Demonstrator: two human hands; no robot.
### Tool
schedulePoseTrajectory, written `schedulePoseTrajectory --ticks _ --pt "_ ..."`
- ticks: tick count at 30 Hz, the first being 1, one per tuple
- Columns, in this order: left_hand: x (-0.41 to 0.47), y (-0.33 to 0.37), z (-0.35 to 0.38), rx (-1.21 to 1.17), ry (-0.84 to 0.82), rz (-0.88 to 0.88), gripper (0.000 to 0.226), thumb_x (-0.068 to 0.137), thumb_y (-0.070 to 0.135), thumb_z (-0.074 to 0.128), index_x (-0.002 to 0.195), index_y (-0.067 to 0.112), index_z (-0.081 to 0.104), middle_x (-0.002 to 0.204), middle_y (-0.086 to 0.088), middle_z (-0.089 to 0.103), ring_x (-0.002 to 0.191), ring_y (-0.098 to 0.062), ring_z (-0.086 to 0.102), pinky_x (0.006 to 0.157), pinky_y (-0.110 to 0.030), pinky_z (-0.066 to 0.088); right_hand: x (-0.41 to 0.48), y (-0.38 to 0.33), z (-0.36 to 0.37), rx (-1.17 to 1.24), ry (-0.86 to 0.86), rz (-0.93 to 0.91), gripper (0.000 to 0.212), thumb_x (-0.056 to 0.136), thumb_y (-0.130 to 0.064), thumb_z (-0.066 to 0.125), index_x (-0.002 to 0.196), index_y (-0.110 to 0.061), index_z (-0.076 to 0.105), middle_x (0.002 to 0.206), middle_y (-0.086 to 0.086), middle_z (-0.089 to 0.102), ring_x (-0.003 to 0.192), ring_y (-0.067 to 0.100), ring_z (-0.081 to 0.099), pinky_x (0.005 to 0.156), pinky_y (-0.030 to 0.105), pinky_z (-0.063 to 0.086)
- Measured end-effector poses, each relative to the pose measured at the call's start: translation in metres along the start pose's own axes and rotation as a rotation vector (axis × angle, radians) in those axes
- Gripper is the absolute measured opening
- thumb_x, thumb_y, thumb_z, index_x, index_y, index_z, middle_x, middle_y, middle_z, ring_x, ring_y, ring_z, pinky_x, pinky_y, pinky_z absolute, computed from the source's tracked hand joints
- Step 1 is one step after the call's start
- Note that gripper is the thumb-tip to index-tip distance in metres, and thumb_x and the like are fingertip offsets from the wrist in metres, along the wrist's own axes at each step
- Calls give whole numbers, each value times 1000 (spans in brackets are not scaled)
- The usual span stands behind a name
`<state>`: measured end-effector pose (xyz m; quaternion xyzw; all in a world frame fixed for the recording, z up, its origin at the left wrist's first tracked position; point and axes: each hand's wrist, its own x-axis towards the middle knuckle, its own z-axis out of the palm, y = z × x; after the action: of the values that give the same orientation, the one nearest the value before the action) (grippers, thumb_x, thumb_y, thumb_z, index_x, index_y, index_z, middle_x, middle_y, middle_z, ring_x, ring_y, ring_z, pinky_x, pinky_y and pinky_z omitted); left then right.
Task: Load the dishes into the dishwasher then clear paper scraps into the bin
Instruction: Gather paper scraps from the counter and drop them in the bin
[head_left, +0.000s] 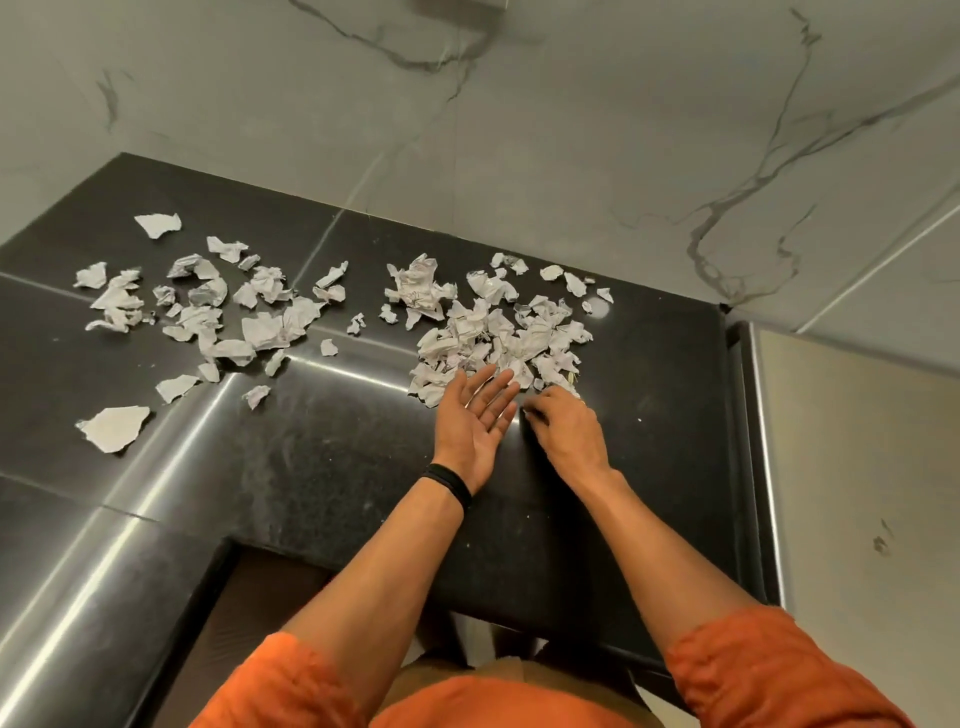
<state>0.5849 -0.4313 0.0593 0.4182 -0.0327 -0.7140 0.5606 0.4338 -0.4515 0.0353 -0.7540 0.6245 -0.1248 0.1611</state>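
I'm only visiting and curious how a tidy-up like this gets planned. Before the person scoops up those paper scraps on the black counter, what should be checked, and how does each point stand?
1. Left hand free to receive scraps: ok, open, palm up beside the near pile.
2. Right hand gripping a scrap: cannot tell, its fingers curl down onto the counter.
3. Near pile heaped together: ok.
4. Far-left scraps gathered: not ok, spread loose.
5. Bin within reach: cannot tell, none in view.
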Motion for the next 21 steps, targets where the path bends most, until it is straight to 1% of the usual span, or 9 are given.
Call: schedulePoseTrajectory --ticks 3,4,7,10,12,13,17,19,21 --pt "10 0 2 16 -6 -3 47 106 45 43 132 9 60 121 -11 73 115 -23 69 97 -36 53 -2 -5 -2 -9 8 26 14 98 -24 59 102 -21 73 100 -3 66 94 20 63 76 36 50" --pt "13 -1 3 22 3 -2 46 105 43 45 131 9 61 121 -10 73 115 -23 69 98 -35 53 -3 -7 -2 70 37 74 13 97 -24 61 102 -23 73 101 -5 68 93 17 64 77 35 51" --pt "23 -9 5 13 52 10 39 105 36 49 127 7 64 120 -11 73 114 -23 69 102 -35 52 -12 -19 -5 467 175 235 10 94 -23 70 103 -24 75 96 -16 71 85 2 65 79 24 55" --pt "26 -19 13 -89 29 -60 41 107 35 44 120 3 65 122 -17 71 109 -27 70 98 -40 53 -21 -33 -13 641 174 172 11 91 -18 74 100 -23 76 93 -17 73 88 1 67 80 16 52" --pt "27 -23 16 -199 0 -113 45 108 35 38 119 0 64 123 -20 70 115 -31 67 105 -43 50 -22 -34 -18 653 162 149 11 90 -18 75 96 -26 78 91 -19 74 89 -1 67 81 14 51" --pt "28 -23 17 -239 -5 -124 47 108 34 37 121 -2 64 125 -21 69 119 -32 65 108 -43 48 -20 -31 -21 656 194 165 10 90 -18 74 96 -26 78 90 -19 74 89 -1 68 82 15 52" --pt "29 -19 17 -287 -3 -120 48 108 32 36 128 -4 61 126 -22 68 120 -33 65 105 -42 51 -5 1 -27 561 336 301 12 93 -23 73 105 -24 75 97 -16 72 87 -2 66 83 28 58" --pt "30 -17 16 -282 -6 -121 48 108 32 38 129 -5 60 125 -23 68 120 -34 65 107 -43 49 4 15 -27 435 311 311 19 92 -26 74 112 -24 74 106 -12 69 91 2 64 87 32 57" --pt "30 -15 17 -266 -3 -120 48 107 33 40 130 -5 60 125 -23 69 120 -34 65 109 -43 48 13 22 -24 281 234 254 28 92 -30 73 120 -24 72 115 -7 67 104 11 60 94 33 52"
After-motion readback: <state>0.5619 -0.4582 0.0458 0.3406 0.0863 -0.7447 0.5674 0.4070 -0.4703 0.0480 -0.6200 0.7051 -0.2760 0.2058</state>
